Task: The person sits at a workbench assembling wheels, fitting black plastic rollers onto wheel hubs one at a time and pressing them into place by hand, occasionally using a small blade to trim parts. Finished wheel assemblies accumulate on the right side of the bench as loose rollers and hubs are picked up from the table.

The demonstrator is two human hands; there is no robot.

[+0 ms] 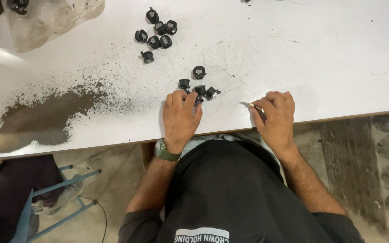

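The left hand (179,118) curls its fingers (190,100) around a small black part (198,93) at their far tips. The right hand (274,116) pinches a thin blade (247,104) pointing left. More black parts (156,33) lie farther away on the white tabletop (316,54), beside dark shavings (50,112).

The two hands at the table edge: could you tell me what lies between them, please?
Only bare white tabletop lies between the left hand and the right hand, shown in the head view.

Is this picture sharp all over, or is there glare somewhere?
Head view: the hands, left hand and right hand, look sharp; glare whitens the table at its left edge; the clear plastic bag looks hazy; frame corners bend slightly.
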